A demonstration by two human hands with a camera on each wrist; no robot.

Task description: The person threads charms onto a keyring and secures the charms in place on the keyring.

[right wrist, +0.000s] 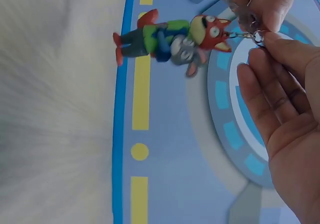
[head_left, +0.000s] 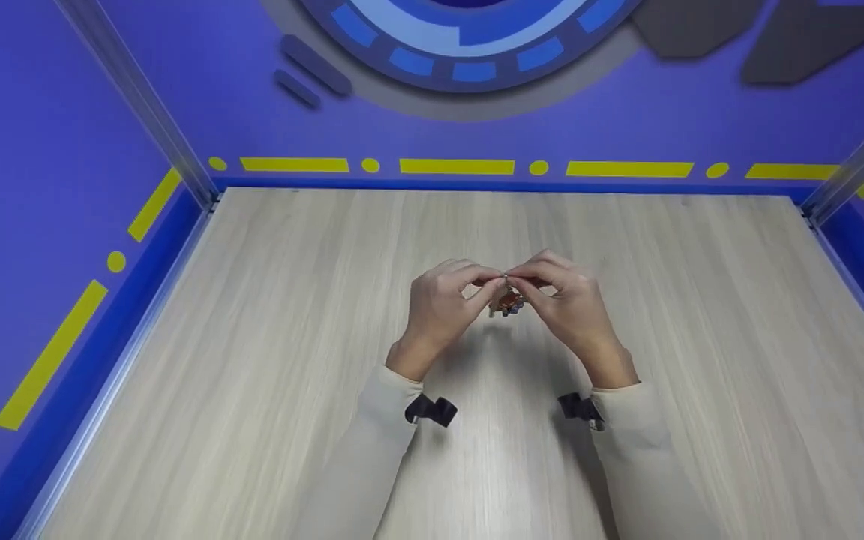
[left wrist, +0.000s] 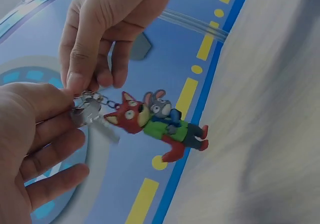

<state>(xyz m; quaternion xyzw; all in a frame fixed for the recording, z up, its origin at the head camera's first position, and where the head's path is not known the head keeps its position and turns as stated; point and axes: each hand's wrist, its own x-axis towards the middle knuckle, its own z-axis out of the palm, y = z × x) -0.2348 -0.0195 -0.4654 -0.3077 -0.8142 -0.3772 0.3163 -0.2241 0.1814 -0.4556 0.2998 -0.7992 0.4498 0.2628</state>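
Tabletop (head_left: pixel 304 322), fingers (right wrist: pixel 286 49) pinching keyring (right wrist: pixel 258 37), dangling fox charm (left wrist: pixel 156 128)

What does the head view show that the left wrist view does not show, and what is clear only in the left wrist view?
Only the head view shows the pale sleeves and the black wrist pieces. Only the left wrist view clearly shows a red fox in a green top, a grey rabbit against it, and a metal chain. Both show the left hand and right hand pinching the keychain, the table and the blue wall with yellow marks.
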